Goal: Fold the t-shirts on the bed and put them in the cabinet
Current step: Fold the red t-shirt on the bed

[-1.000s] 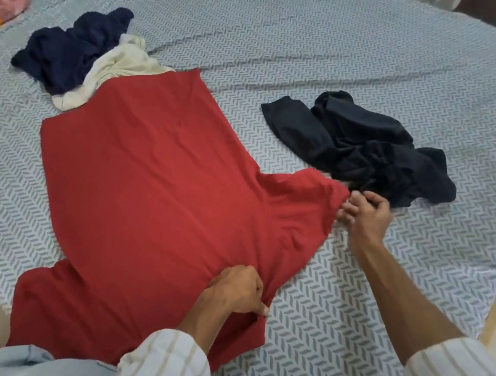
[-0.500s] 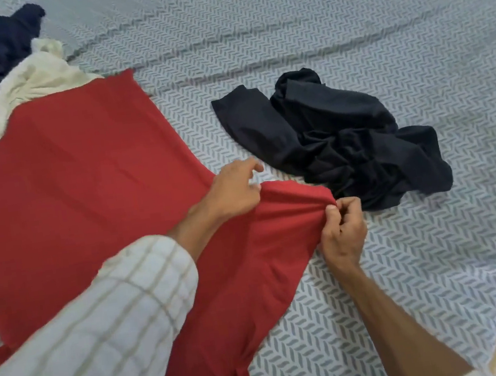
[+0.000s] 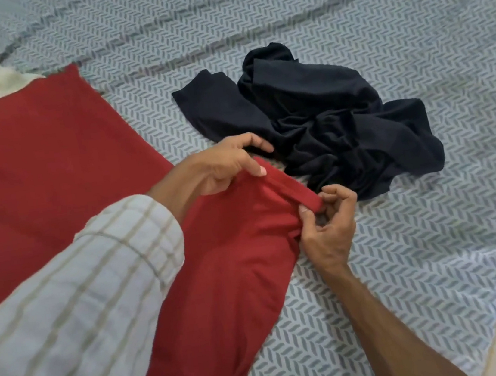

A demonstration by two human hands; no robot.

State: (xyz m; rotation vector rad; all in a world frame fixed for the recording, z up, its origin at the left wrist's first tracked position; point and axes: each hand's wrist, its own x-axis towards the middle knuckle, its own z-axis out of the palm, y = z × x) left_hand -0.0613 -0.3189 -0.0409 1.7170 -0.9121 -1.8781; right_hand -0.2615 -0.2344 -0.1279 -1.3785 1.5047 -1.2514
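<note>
Left sleeve (image 3: 76, 305) — white, beige checked stripes.

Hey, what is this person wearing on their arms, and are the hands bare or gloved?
The left arm wears a loose white sleeve with beige check stripes, ending short of the wrist. The right arm is uncovered along all that shows. The left hand and right hand are bare: no gloves, rings or watch visible.
</note>
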